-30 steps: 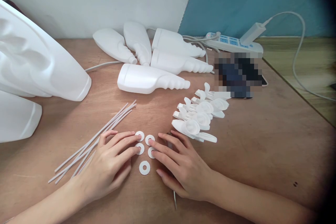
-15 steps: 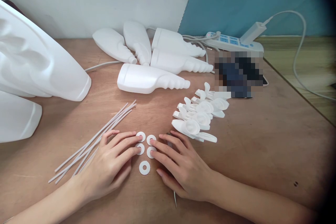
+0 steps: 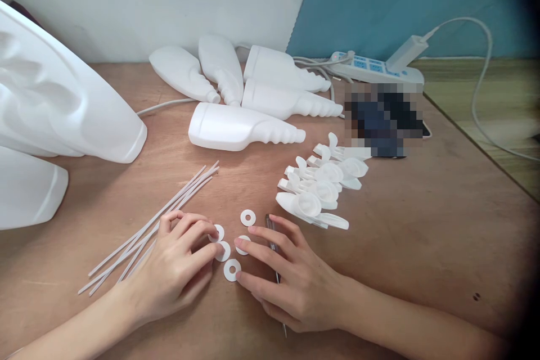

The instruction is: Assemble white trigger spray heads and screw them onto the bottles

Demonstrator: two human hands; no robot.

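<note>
Several flat white ring washers lie on the wooden table between my hands. My left hand [image 3: 185,261] rests with curled, spread fingertips on two of them, an upper washer [image 3: 219,233] and a lower washer [image 3: 226,251]. With fingers apart, my right hand [image 3: 295,270] touches a middle washer [image 3: 243,248] and the edge of the nearest washer [image 3: 231,271]. Farther off, another washer [image 3: 248,217] lies just beyond its fingertips. Partly hidden beneath my right hand is a thin, pointed metal tool [image 3: 273,247].
Thin white tubes [image 3: 169,208] lie left of my left hand. White plastic trigger-like parts [image 3: 324,185] stand in a row at right. Behind are white bottles [image 3: 223,126], larger white bottles [image 3: 84,95], a power strip [image 3: 363,64] and a pixelated dark object [image 3: 379,118].
My left fingers have drawn two washers slightly left and nearer. My right hand has shifted nearer, its thumb now at the nearest washer; the far right washer is uncovered. More of the metal tool shows.
</note>
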